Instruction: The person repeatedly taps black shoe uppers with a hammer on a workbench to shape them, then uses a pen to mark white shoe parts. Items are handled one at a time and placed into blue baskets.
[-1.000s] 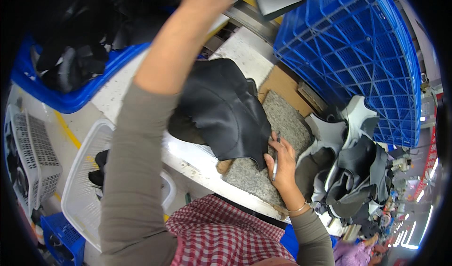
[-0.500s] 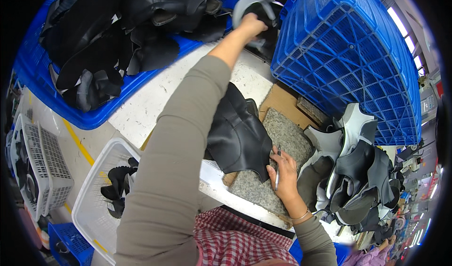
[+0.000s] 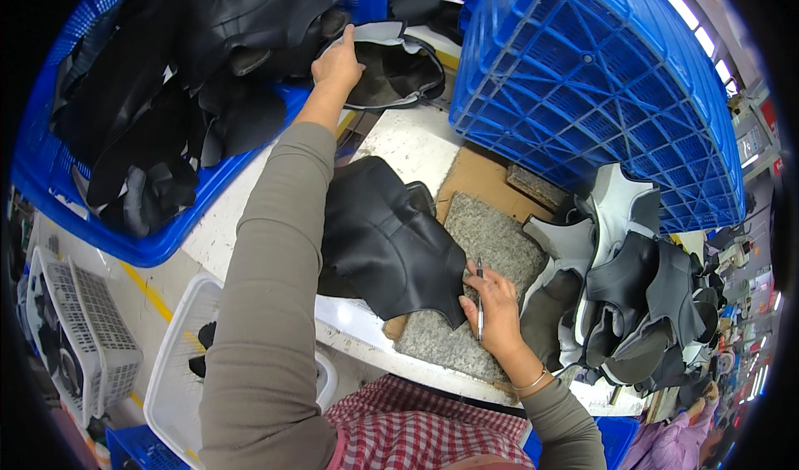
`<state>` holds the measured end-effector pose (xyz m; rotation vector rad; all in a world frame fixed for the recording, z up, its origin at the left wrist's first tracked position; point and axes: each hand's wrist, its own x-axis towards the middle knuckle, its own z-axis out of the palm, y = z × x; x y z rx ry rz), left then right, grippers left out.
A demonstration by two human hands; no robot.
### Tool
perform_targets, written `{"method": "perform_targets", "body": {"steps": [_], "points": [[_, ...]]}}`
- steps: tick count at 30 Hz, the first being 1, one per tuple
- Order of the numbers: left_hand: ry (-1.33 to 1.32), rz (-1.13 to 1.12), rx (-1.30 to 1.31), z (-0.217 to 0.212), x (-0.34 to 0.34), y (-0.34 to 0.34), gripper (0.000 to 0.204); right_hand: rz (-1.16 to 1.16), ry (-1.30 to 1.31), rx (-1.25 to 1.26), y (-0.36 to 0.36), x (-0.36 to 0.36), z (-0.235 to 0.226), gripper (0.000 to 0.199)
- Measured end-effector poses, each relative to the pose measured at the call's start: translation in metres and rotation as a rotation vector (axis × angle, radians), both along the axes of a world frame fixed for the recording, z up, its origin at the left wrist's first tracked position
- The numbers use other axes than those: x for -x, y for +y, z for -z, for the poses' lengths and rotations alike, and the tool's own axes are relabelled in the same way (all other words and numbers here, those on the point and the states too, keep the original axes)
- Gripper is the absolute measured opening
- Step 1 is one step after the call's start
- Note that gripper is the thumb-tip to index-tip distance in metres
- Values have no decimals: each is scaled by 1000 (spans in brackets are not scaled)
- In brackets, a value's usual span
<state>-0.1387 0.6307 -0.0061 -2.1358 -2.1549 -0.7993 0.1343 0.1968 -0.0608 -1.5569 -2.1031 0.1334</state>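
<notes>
My left hand (image 3: 337, 66) reaches far across the bench, its fingers closed on the edge of a black shoe upper (image 3: 389, 77) with a pale grey lining, its hollow side showing. This piece hangs beside the blue crate. Nearer to me, another black leather upper (image 3: 399, 241) lies spread out, partly over a speckled stone slab (image 3: 495, 237). A slim pen (image 3: 480, 316) is held between the fingers of my right hand (image 3: 497, 310), whose fingertips touch that upper's right edge. Part of the spread upper is hidden by my left sleeve.
A large blue crate (image 3: 158, 241) full of black uppers stands far left. A tipped blue crate (image 3: 599, 95) rises at the back right. Grey and black uppers (image 3: 624, 278) are heaped right of the slab. White baskets (image 3: 175, 378) stand low on the left.
My left hand has moved left, bringing the grey-lined upper toward the blue crate. The right hand keeps its place at the spread upper with the pen. The whole view has shifted slightly.
</notes>
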Motion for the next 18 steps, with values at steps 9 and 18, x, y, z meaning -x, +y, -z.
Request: {"method": "perform_targets", "body": {"steps": [9,18], "points": [[199,227,-52,-33,-17,34,48,-9,47,3,1,-2,-2,32],[-341,306,-809,-40,-33,-2,7,-11,51,22,2,-4,-1,33]]}}
